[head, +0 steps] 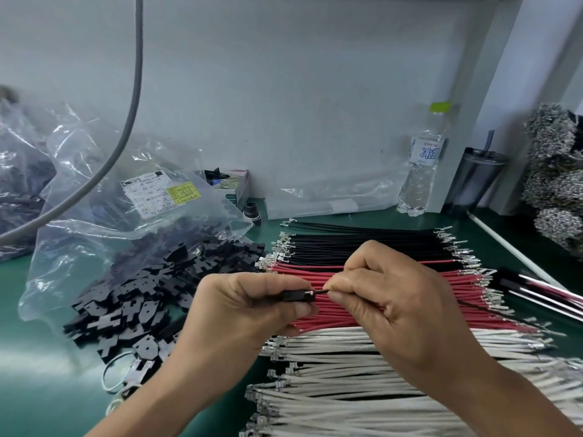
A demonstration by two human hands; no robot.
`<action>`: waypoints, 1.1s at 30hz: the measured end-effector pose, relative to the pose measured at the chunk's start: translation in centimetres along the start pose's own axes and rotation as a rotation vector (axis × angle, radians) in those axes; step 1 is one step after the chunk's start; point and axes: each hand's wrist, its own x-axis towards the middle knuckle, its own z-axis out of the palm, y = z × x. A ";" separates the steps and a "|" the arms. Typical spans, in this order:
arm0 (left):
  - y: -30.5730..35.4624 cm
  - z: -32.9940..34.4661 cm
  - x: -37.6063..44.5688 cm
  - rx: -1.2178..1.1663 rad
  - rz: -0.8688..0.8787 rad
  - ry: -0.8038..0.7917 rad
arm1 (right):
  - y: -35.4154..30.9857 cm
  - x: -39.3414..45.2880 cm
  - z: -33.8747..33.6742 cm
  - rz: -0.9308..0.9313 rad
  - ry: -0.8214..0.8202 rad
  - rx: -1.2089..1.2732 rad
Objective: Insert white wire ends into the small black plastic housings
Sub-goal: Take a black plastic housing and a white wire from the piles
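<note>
Green matting covers the worktop [38,310], which stands against a pale grey wall with a water bottle [422,162] and a dark tumbler [479,176] at the back right. On the left, a clear plastic bag [104,190] has spilled a heap of small black housings [132,294] onto the mat. On the right the wires lie in tidy rows: black wires [362,244] farthest away, red wires [394,272] in the middle, and white wires [331,389] nearest to the person. The left hand [246,310] has its grip pinched around one black housing [298,296], held in the air above the red row. The right hand [388,298] pinches a thin dark wire [473,305] just beside the housing opening, and its metal end seems to be at the mouth of the housing; how deep it sits I cannot tell. This wire looks black, not white. A few finished pieces may lie at the far right [542,291], but that is not sure. I judge the work is at an early stage, because very many white wires and loose housings are not yet joined.
</note>
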 end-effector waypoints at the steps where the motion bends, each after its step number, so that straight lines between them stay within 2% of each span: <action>1: -0.1 0.1 0.0 0.063 0.039 0.016 | -0.1 -0.1 0.2 0.005 -0.014 0.000; 4: -0.3 0.2 0.1 0.194 0.118 0.048 | -0.2 -0.1 0.5 0.017 -0.060 0.009; 9: -0.4 -0.3 0.2 0.119 0.039 0.054 | 0.6 -0.2 0.5 0.122 -0.075 0.109; 21: -0.7 -0.6 0.1 0.258 0.101 0.025 | -0.1 -0.2 1.7 0.008 -0.017 0.018; 24: -0.3 -0.2 0.5 0.175 0.091 0.046 | 0.3 0.4 1.2 -0.010 0.090 -0.128; 27: -0.3 -0.4 1.3 0.125 0.089 0.149 | 0.5 0.7 0.8 -0.062 0.196 -0.246; 28: -0.3 -0.7 1.4 0.106 0.079 0.178 | 0.4 0.5 1.0 -0.083 0.162 -0.247; 30: -0.1 -1.0 1.4 0.073 0.055 0.214 | 0.0 -0.1 2.0 -0.077 -0.019 -0.254; 33: -0.1 -1.2 1.4 0.048 0.022 0.230 | -0.1 -0.4 3.2 0.059 -0.223 -0.220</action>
